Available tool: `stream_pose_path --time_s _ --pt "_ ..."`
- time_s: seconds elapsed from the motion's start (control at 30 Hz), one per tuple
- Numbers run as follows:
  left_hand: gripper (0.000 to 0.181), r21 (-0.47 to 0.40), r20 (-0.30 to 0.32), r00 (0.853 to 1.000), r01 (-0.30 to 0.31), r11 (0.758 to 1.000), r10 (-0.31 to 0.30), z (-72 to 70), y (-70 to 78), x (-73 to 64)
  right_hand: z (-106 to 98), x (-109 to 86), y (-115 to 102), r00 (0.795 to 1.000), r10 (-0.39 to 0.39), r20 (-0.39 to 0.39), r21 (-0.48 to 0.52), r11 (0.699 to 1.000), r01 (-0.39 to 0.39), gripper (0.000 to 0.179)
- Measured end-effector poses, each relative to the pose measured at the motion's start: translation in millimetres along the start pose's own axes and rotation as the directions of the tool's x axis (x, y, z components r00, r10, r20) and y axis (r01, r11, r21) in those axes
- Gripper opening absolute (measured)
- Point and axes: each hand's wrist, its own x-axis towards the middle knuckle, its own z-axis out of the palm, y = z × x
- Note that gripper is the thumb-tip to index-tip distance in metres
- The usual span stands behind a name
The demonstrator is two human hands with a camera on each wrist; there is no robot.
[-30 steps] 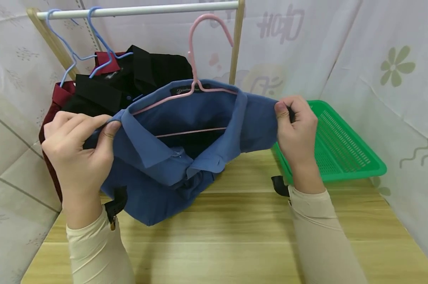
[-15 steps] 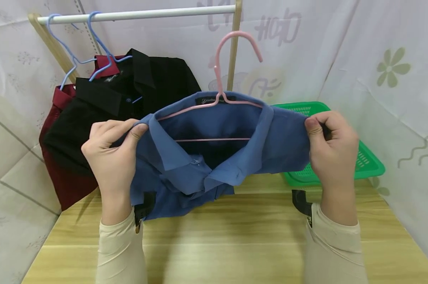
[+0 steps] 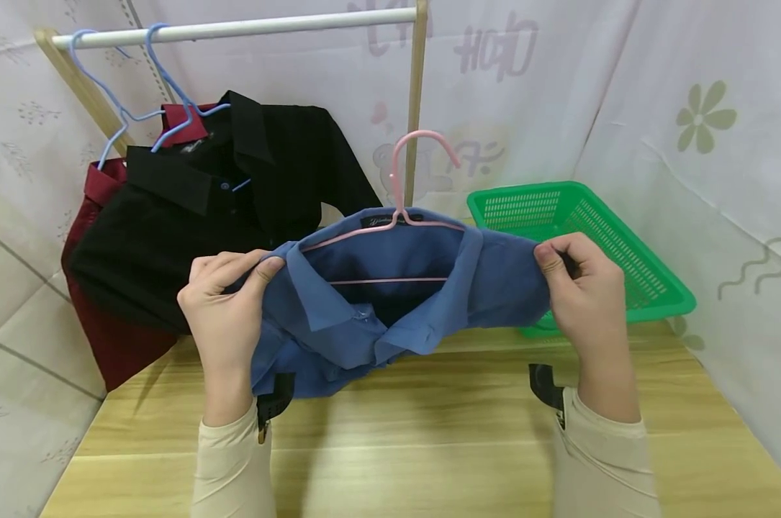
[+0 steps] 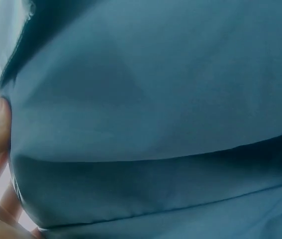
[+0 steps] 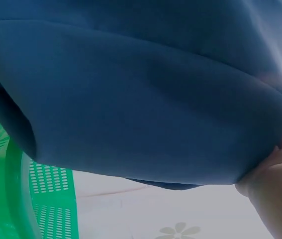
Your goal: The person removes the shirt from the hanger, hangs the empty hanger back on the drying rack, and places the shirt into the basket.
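Note:
A blue collared shirt (image 3: pixel 507 280) hangs spread between both hands above the table. Inside its neck sits a pink hanger (image 3: pixel 395 173), its hook standing free above the collar and apart from the rack's bar. My left hand (image 3: pixel 224 316) pinches the shirt's left shoulder between thumb and fingers. At the other shoulder, my right hand (image 3: pixel 587 295) grips the cloth near the sleeve. Blue cloth (image 4: pixel 145 99) fills most of the left wrist view, with fingers at its left edge. In the right wrist view the sleeve (image 5: pixel 131 109) hangs over the basket's side. The hanger's arms are partly covered by the shirt.
A rack with a white bar (image 3: pixel 235 29) stands at the back left. On it, blue hangers (image 3: pixel 176 86) carry a black shirt (image 3: pixel 286 158) and a dark red shirt (image 3: pixel 124 352). A green basket (image 3: pixel 656 280) sits on the wooden table (image 3: pixel 416 446) at right.
Both hands, holding the shirt and hanger, first moved right away from the rack, then came lower and slightly closer together. The pink hook has dropped well below the bar.

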Motion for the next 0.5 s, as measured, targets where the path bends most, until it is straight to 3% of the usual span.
stream_pose_path --time_s 0.3,0.5 --pt "0.016 0.076 0.001 1.000 0.020 0.997 -0.020 -3.7 -10.1 -5.1 9.1 -0.5 0.6 0.999 0.037 0.031 -0.050 0.998 -0.035 0.007" --pt "0.018 0.115 0.009 1.000 0.025 0.993 -0.026 -0.5 -20.0 -8.1 16.8 -3.8 3.8 0.993 0.105 0.053 -0.136 0.986 -0.097 0.015"
